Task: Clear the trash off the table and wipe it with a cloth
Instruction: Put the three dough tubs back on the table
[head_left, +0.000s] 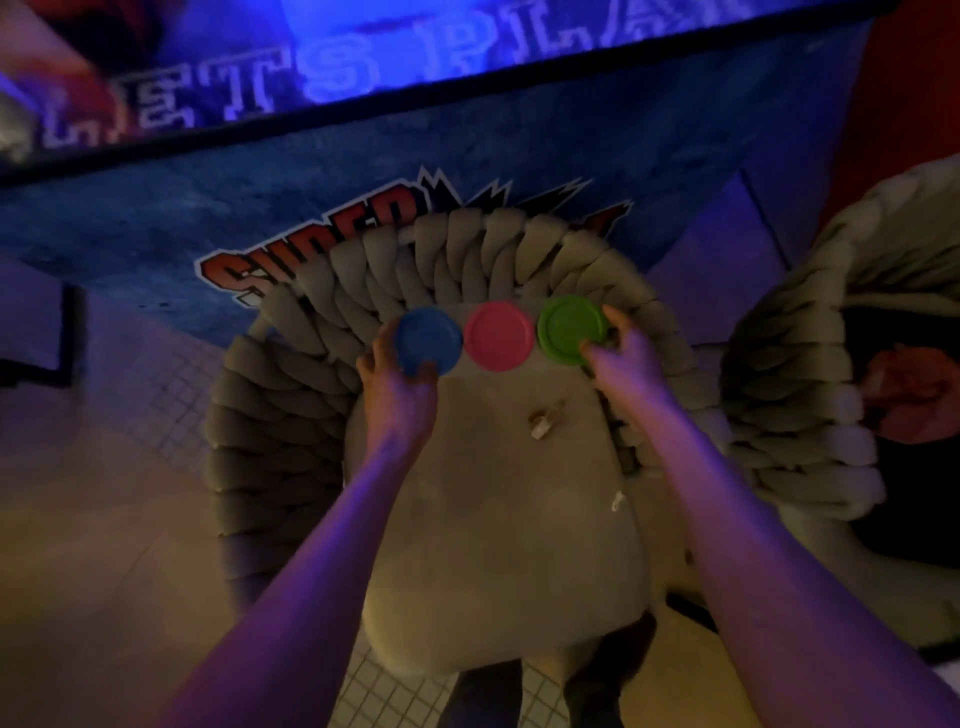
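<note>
Three flat round discs lie in a row at the back of a beige chair seat (498, 499): a blue disc (428, 340), a pink disc (500, 336) and a green disc (572, 328). My left hand (397, 387) grips the blue disc at its left and lower edge. My right hand (623, 358) pinches the green disc at its right and lower edge. The pink disc sits untouched between them. A small crumpled scrap (543, 423) lies on the seat below the discs. A pale bit (617, 501) rests near the seat's right edge.
The chair's braided backrest (467, 249) curves behind the discs. A blue game table side with a "SUPER" logo (260, 270) stands behind the chair, its lit top (467, 57) above. A second braided chair (810, 395) is at right, tiled floor (104, 467) at left.
</note>
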